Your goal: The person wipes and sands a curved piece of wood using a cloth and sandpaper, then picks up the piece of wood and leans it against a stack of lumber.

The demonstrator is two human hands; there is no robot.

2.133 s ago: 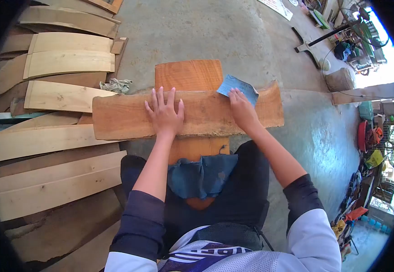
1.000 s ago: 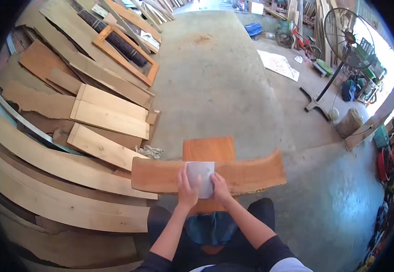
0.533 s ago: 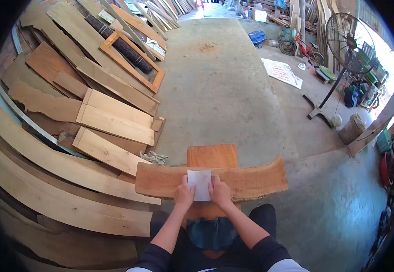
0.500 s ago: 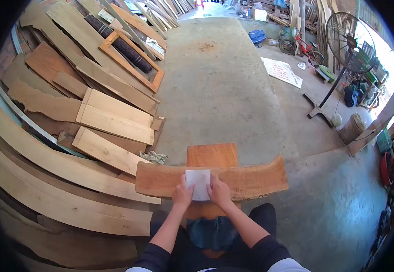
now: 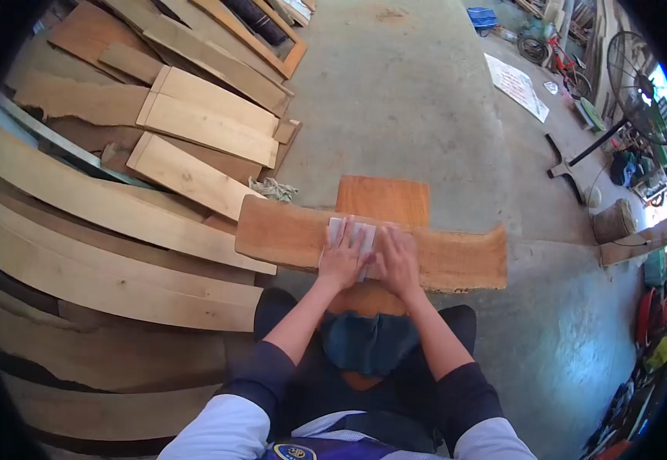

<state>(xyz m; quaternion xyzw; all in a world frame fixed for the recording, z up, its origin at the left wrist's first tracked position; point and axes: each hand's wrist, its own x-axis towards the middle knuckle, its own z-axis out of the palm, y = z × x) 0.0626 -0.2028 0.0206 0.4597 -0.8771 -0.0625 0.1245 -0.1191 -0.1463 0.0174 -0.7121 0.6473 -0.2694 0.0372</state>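
Note:
A small white sheet of paper (image 5: 357, 239) lies on a curved brown wooden board (image 5: 279, 234) in front of me. My left hand (image 5: 341, 259) rests flat over the sheet, its fingers spread on top. At the sheet's right edge is my right hand (image 5: 397, 261), fingers loosely bent and a little apart over the board; whether its fingertips touch the paper is partly hidden. The board lies crosswise on a wooden seat-like piece (image 5: 383, 198) that sticks out beyond it. A dark blue cloth (image 5: 368, 343) lies over the near end, between my knees.
Several planks and slabs (image 5: 207, 119) lean in rows on the left, with a whitish glove or rag (image 5: 273, 189) by their ends. To the right are a standing fan (image 5: 640, 88), a written sign board (image 5: 516, 86) and a cut log (image 5: 615, 222). Concrete floor (image 5: 395, 100) stretches ahead.
My view has tilted down. My hands have gone from holding the sheet by its two sides to lying over it, the left flat on top, the right at its right edge.

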